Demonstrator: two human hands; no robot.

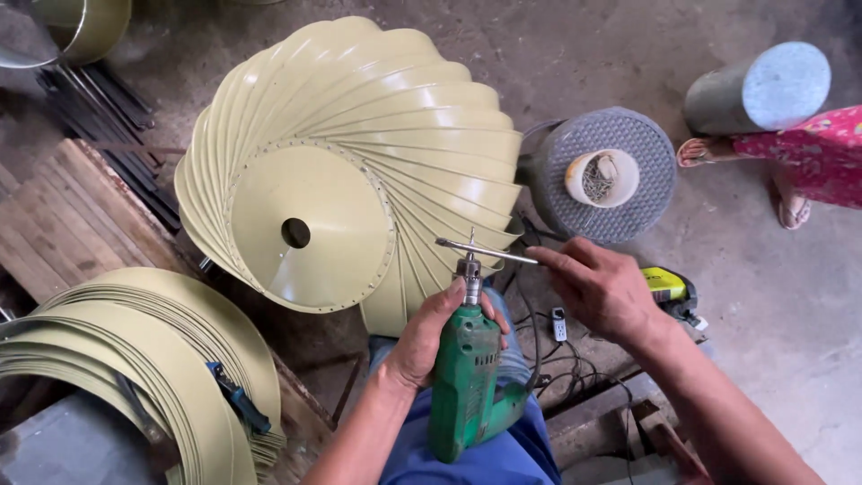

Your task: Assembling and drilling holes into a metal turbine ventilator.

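My left hand (431,337) grips the body of a green electric drill (467,377), which stands upright over my lap with its chuck pointing up. My right hand (597,287) holds a thin metal chuck key (489,252) set crosswise at the chuck. Just beyond the drill sits a large cream-coloured turbine ventilator (359,153) made of many curved blades around a round cone plate with a centre hole (295,233).
A stack of curved cream blades (153,359) with a blue tool (238,398) lies at lower left. A grey round stool (611,175) carries a small tub of rivets (602,177). Another person's foot and pink garment (804,157) are at right, near a cylinder (759,90). Wooden boards (63,216) lie left.
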